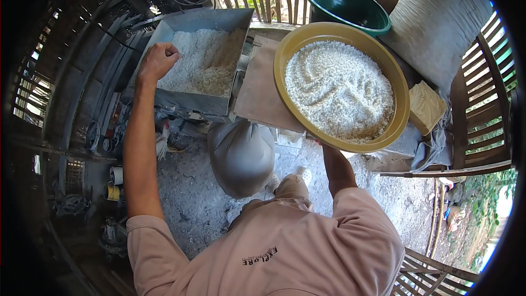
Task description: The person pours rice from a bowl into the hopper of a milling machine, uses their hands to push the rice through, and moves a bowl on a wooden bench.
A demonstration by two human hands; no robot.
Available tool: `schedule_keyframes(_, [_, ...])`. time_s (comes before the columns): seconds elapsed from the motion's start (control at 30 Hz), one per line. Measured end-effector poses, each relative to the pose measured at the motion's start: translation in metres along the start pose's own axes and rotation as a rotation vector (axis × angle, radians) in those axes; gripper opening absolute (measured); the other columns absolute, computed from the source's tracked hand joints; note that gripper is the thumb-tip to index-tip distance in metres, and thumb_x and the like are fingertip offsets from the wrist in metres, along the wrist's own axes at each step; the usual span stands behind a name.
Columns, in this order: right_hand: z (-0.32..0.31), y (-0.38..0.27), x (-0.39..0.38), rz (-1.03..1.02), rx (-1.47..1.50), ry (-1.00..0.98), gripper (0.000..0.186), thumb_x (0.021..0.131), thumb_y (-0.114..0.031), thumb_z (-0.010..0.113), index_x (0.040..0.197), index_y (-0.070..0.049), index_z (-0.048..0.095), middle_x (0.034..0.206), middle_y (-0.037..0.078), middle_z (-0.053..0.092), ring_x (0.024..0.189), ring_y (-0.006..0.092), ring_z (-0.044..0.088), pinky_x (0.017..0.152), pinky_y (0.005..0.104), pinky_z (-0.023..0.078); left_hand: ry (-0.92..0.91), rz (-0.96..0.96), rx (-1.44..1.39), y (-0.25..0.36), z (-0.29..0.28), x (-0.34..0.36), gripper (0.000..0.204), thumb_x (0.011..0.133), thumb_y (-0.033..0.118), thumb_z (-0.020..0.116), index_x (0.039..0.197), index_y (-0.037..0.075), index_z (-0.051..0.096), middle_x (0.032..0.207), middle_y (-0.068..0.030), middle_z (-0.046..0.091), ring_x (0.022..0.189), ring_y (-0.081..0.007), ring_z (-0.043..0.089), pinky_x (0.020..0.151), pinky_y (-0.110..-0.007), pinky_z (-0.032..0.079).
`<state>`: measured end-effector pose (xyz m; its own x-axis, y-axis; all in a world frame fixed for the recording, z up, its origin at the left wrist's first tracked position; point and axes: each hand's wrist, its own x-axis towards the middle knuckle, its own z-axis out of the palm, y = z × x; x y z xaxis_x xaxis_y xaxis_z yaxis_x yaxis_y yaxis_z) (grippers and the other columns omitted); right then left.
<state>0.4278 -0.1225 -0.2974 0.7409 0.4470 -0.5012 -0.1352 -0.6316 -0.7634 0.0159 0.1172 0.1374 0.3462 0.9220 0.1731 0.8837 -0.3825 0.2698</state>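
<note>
My left hand is closed in a fist above the left side of a metal hopper. Whether anything is inside the fist, I cannot make out. White, coarse grain-like stuff fills much of the hopper, browner at its right side. At the right, a wide mustard-yellow basin holds more of the same white stuff, its surface marked with curved furrows. My right forearm reaches to the basin's near rim, where my right hand is almost wholly hidden beneath it.
A brown board lies between hopper and basin. Behind the basin stand a green tub and a big pale sack; a yellowish block sits at the right. A bulging grey bag hangs below the hopper. A chicken stands at the left.
</note>
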Motion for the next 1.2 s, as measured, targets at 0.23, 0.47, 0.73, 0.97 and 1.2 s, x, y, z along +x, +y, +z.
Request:
schedule_keyframes(0.23, [-0.034, 0.049, -0.069, 0.116, 0.418, -0.098, 0.022, 0.092, -0.028, 0.048, 0.086, -0.007, 0.053, 0.069, 0.005, 0.052, 0.065, 0.0183, 0.053, 0.062, 0.0367, 0.048, 0.018, 0.041, -0.027, 0.01, 0.002, 0.002, 0.02, 0.075, 0.022, 0.068, 0.086, 0.005, 0.069, 0.083, -0.0123, 0.069, 0.081, -0.027, 0.067, 0.074, -0.035, 0.05])
schedule_keyframes(0.47, [-0.082, -0.123, -0.259, 0.368, 0.871, -0.956, 0.028, 0.098, -0.024, 0.038, 0.086, -0.003, 0.053, 0.078, 0.011, 0.056, 0.07, 0.0231, 0.055, 0.072, 0.0373, 0.047, 0.047, 0.028, -0.042, 0.003, 0.005, 0.0, 0.017, 0.073, 0.018, 0.067, 0.087, 0.008, 0.069, 0.087, -0.0117, 0.069, 0.085, -0.0279, 0.066, 0.076, -0.036, 0.051])
schedule_keyframes(0.73, [-0.079, -0.396, -0.353, -0.689, 1.087, -1.103, 0.024, 0.098, -0.02, 0.039, 0.081, -0.006, 0.05, 0.067, 0.008, 0.05, 0.063, 0.018, 0.05, 0.064, 0.0299, 0.043, 0.194, 0.13, -0.068, 0.032, 0.002, -0.007, 0.012, 0.071, 0.004, 0.059, 0.079, 0.008, 0.067, 0.087, -0.0112, 0.065, 0.085, -0.0301, 0.063, 0.074, -0.039, 0.049])
schedule_keyframes(0.97, [0.077, -0.462, -0.269, -1.785, -0.418, -0.343, 0.024, 0.079, -0.012, 0.058, 0.1, -0.008, 0.069, 0.093, 0.013, 0.069, 0.088, 0.0268, 0.066, 0.082, 0.0359, 0.051, 0.196, 0.158, -0.126, 0.024, 0.015, 0.002, 0.023, 0.07, -0.003, 0.052, 0.082, 0.007, 0.07, 0.087, -0.0148, 0.067, 0.086, -0.0317, 0.064, 0.08, -0.039, 0.05])
schedule_keyframes(1.2, [0.09, -0.446, -0.264, -1.792, -0.618, -0.185, 0.016, 0.081, -0.016, 0.057, 0.087, -0.01, 0.07, 0.083, 0.015, 0.067, 0.076, 0.0321, 0.065, 0.073, 0.0415, 0.052, 0.099, 0.065, -0.096, 0.028, 0.016, 0.002, 0.021, 0.073, 0.002, 0.054, 0.085, 0.007, 0.07, 0.091, -0.0166, 0.068, 0.09, -0.0316, 0.065, 0.081, -0.038, 0.05])
